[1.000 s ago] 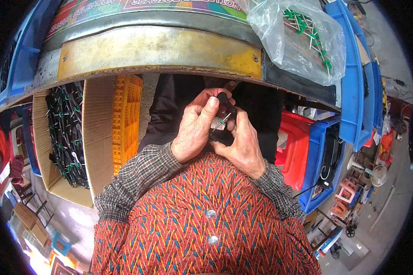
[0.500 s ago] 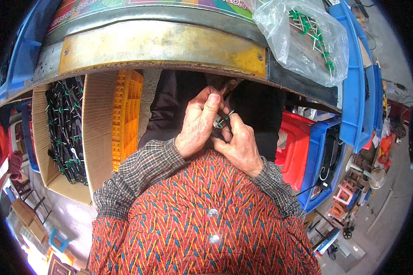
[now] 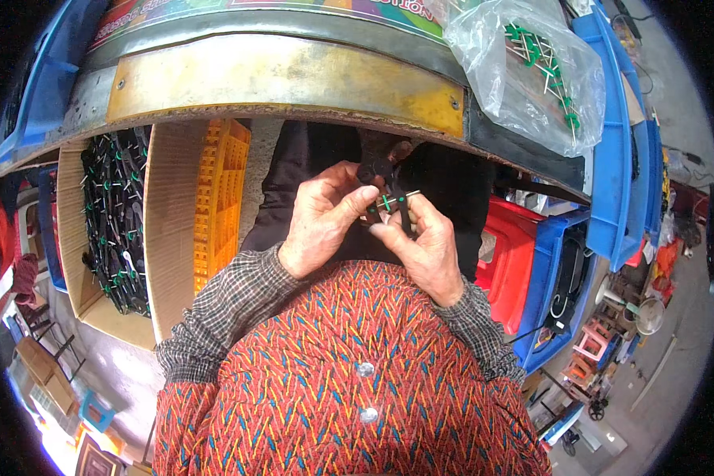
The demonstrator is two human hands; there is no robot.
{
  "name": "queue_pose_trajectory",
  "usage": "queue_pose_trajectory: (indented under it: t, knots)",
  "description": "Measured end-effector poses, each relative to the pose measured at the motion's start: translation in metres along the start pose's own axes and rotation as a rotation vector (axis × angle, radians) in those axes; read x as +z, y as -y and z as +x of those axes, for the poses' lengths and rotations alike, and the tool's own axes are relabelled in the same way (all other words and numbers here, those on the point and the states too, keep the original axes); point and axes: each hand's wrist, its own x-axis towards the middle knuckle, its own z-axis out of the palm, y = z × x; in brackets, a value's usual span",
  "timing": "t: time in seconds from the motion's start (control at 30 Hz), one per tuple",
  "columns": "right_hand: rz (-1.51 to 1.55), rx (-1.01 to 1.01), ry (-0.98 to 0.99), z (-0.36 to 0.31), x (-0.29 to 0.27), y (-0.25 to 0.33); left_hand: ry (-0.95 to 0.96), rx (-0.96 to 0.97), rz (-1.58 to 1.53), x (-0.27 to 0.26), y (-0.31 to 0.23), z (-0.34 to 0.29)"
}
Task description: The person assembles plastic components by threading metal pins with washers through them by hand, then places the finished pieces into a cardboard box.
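Note:
Over my lap, both hands meet around a black part with green fittings and thin metal pins (image 3: 386, 204). My left hand (image 3: 313, 226) pinches it from the left, with the thumb lying along its side. From the right, my right hand (image 3: 430, 252) grips the same part between thumb and fingers. One metal pin sticks out toward the upper right. Just beyond the fingers, a dark piece (image 3: 375, 168) and a brownish rounded end (image 3: 401, 149) show; what they belong to cannot be made out.
At left, a cardboard box (image 3: 164, 238) holds many similar black parts, next to an orange crate (image 3: 228, 190). The metal-edged bench (image 3: 285, 75) spans the front. On it lies a clear bag (image 3: 484, 87) of green-and-metal pieces. Blue bins (image 3: 607, 182) and a red stool-like thing (image 3: 509, 262) stand at right.
My left hand has moved slightly left and down and turned, so the black part shows more fully. My right hand has shifted slightly right. The view has shifted a little.

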Motion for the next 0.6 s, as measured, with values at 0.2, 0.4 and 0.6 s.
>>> queue_pose_trajectory:
  t: [0.2, 0.4, 0.6]
  knots:
    - [0.103, 0.133, 0.065, 0.0, -0.012, 0.015, 0.06, -0.016, 0.018, -0.006, -0.012, 0.002]
    - [0.215, 0.212, 0.074, -0.002, -0.011, 0.016, 0.111, -0.041, 0.028, -0.009, -0.013, 0.001]
    - [0.254, 0.266, 0.108, -0.004, -0.01, 0.018, 0.112, -0.058, 0.043, -0.009, -0.014, 0.001]
